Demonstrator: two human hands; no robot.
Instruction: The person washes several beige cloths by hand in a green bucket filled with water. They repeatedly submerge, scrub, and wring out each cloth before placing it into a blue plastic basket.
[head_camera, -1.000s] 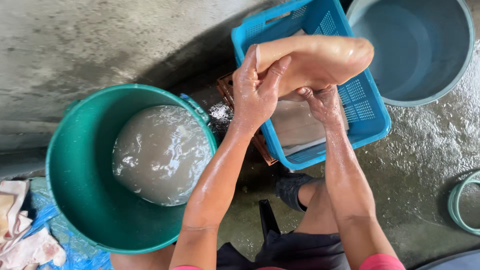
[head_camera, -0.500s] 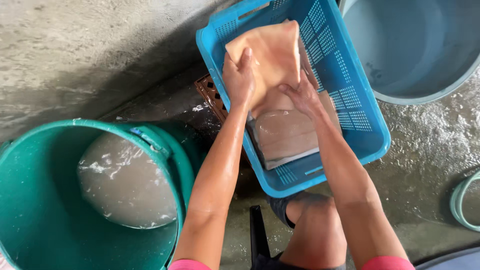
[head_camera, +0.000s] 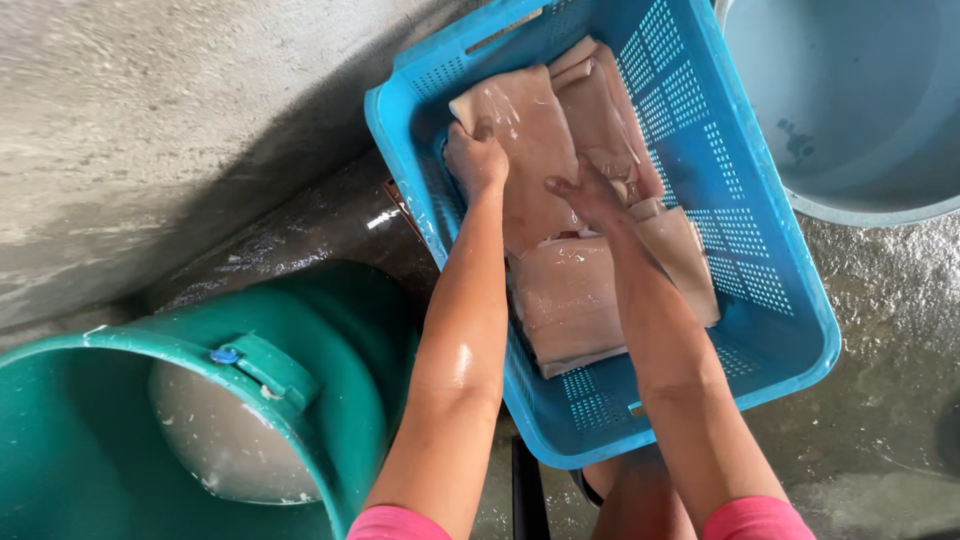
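Note:
A blue perforated plastic basket (head_camera: 770, 300) holds several wet, pale pinkish folded cloths. My left hand (head_camera: 475, 160) grips the left edge of the top cloth (head_camera: 540, 130), pressing it down into the basket. On the same cloth's right side rests my right hand (head_camera: 590, 195), fingers closed on a fold. Another folded cloth (head_camera: 570, 320) lies flat under my forearms at the basket's near end. Both arms are wet.
A green bucket (head_camera: 80, 440) with cloudy water (head_camera: 220, 440) stands at lower left, its handle mount facing the basket. A light blue tub (head_camera: 850, 110) sits at upper right. Wet concrete floor (head_camera: 150, 130) surrounds them. My knee shows below the basket.
The cloth that I held lifted over the basket has been lowered and laid into it. My view has shifted toward the basket, so the green bucket now sits at the lower left.

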